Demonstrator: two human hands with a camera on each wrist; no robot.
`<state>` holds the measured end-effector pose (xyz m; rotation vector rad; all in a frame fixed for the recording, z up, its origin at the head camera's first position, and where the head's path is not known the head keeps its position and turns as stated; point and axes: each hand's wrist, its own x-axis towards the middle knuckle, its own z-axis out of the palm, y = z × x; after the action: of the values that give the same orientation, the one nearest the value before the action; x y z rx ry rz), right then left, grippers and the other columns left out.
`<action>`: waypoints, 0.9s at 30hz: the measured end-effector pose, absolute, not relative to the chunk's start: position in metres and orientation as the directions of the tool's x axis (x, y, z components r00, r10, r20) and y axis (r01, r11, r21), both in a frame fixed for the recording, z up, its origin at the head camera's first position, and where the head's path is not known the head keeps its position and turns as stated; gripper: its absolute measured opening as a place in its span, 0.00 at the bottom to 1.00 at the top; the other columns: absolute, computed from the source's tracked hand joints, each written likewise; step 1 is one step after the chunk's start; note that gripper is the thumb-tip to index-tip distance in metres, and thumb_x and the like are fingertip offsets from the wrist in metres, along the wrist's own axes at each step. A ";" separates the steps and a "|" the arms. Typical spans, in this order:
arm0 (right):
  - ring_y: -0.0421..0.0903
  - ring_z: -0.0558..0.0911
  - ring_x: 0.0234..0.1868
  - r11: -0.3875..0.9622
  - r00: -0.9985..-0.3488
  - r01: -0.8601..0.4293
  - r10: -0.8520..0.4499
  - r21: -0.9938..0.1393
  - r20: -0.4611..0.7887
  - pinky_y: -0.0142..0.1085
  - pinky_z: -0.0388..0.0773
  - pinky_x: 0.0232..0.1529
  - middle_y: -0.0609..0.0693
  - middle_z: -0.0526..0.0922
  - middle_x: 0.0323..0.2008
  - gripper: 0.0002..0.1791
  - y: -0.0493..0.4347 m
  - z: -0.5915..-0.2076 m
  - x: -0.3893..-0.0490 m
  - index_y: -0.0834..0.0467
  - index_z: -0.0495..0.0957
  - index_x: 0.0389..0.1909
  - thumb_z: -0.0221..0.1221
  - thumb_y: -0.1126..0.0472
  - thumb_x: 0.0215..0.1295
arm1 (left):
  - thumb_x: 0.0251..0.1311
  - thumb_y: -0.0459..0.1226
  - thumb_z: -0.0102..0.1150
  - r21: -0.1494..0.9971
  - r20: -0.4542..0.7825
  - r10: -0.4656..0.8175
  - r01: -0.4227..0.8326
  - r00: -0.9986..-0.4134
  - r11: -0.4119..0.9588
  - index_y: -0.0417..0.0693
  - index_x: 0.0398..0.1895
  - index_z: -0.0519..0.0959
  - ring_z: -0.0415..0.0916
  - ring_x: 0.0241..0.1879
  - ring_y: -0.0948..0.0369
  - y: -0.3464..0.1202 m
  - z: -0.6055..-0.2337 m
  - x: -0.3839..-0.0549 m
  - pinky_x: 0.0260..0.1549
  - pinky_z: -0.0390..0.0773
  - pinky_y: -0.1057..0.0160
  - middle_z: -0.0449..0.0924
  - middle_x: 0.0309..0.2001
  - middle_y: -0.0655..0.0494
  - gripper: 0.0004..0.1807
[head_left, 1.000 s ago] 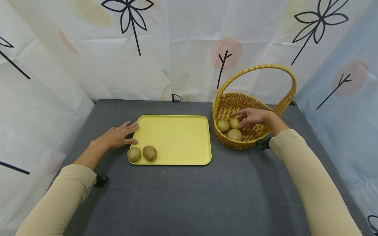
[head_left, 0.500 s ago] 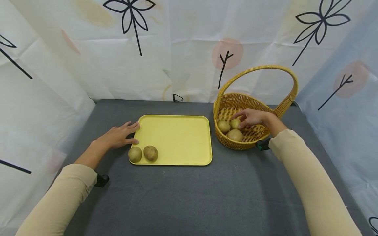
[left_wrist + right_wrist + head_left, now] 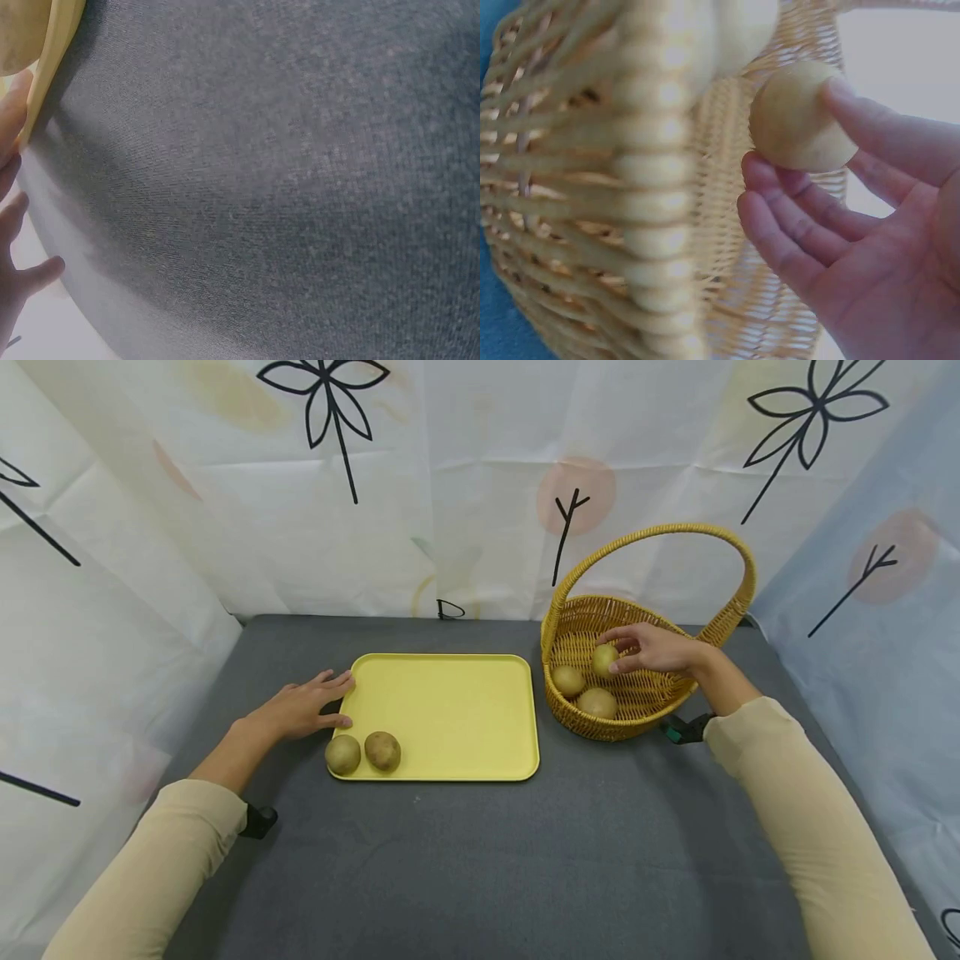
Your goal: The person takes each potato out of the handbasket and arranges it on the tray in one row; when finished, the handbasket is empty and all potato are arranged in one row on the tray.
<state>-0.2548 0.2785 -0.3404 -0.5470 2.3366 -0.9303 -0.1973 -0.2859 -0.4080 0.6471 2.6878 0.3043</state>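
My right hand (image 3: 648,650) pinches a small round potato (image 3: 604,661) between thumb and fingers, inside the wicker basket (image 3: 660,697). In the right wrist view the held potato (image 3: 801,116) is clear of the basket's wall. Two more potatoes lie in the basket, one at the left (image 3: 568,681) and one at the front (image 3: 597,703). My left hand (image 3: 300,706) touches the left edge of the yellow tray (image 3: 457,718) with fingers spread. On the tray's front left corner sit a round potato (image 3: 342,754) and a browner potato (image 3: 382,751).
The basket's tall arched handle (image 3: 675,529) rises over my right hand. A dark grey cloth (image 3: 480,868) covers the table. Printed white curtains (image 3: 480,527) stand close behind and at both sides.
My right hand has taken hold of a potato in the basket and raised it slightly, moving a little up and right. My left hand stays at the tray's edge.
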 end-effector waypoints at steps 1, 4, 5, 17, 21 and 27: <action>0.69 0.60 0.71 0.666 -0.767 -0.166 -0.551 -0.727 -0.329 0.63 0.64 0.64 0.69 0.61 0.71 0.32 0.278 -0.338 -0.253 0.65 0.63 0.72 0.60 0.60 0.72 | 0.68 0.53 0.57 0.287 -0.292 0.474 0.396 -0.831 0.872 0.42 0.79 0.53 0.40 0.76 0.39 -0.286 -0.408 -0.197 0.62 0.47 0.25 0.46 0.79 0.42 0.44; 0.67 0.59 0.72 0.631 -0.785 -0.172 -0.552 -0.757 -0.282 0.63 0.62 0.65 0.66 0.62 0.71 0.32 0.276 -0.331 -0.247 0.64 0.63 0.72 0.61 0.60 0.71 | 0.68 0.54 0.57 0.287 -0.288 0.478 0.401 -0.830 0.870 0.42 0.79 0.53 0.40 0.76 0.38 -0.287 -0.409 -0.198 0.62 0.48 0.25 0.46 0.78 0.42 0.45; 0.66 0.60 0.72 0.619 -0.789 -0.174 -0.553 -0.766 -0.268 0.63 0.62 0.65 0.65 0.63 0.71 0.32 0.275 -0.330 -0.246 0.64 0.63 0.72 0.61 0.60 0.71 | 0.68 0.55 0.57 0.287 -0.288 0.478 0.402 -0.830 0.870 0.42 0.79 0.53 0.40 0.76 0.39 -0.287 -0.409 -0.198 0.62 0.47 0.25 0.46 0.79 0.42 0.45; 0.58 0.72 0.66 0.460 -0.694 -0.248 -0.699 -0.852 -0.175 0.51 0.69 0.64 0.58 0.69 0.68 0.31 0.236 -0.320 -0.229 0.62 0.66 0.71 0.63 0.63 0.69 | 0.68 0.54 0.57 0.284 -0.291 0.472 0.396 -0.832 0.873 0.42 0.79 0.53 0.40 0.76 0.39 -0.286 -0.408 -0.196 0.62 0.47 0.25 0.46 0.79 0.42 0.45; 0.56 0.77 0.60 0.383 -0.622 -0.247 -0.767 -0.890 -0.157 0.46 0.76 0.57 0.57 0.73 0.63 0.30 0.212 -0.320 -0.219 0.61 0.66 0.70 0.62 0.64 0.69 | 0.68 0.54 0.57 0.286 -0.290 0.475 0.398 -0.831 0.872 0.42 0.79 0.53 0.40 0.76 0.38 -0.287 -0.408 -0.197 0.62 0.48 0.25 0.46 0.79 0.42 0.45; 0.53 0.80 0.56 0.309 -0.518 -0.243 -0.843 -0.919 -0.146 0.45 0.78 0.54 0.57 0.74 0.61 0.29 0.172 -0.328 -0.205 0.61 0.67 0.68 0.63 0.65 0.68 | 0.68 0.55 0.57 0.281 -0.291 0.474 0.400 -0.831 0.872 0.42 0.79 0.53 0.40 0.76 0.39 -0.287 -0.410 -0.198 0.62 0.48 0.25 0.46 0.79 0.42 0.45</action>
<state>-0.2046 0.1718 -0.3282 -0.9610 1.9398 -1.2038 -0.1975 -0.2869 -0.4097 0.6500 2.6902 0.2963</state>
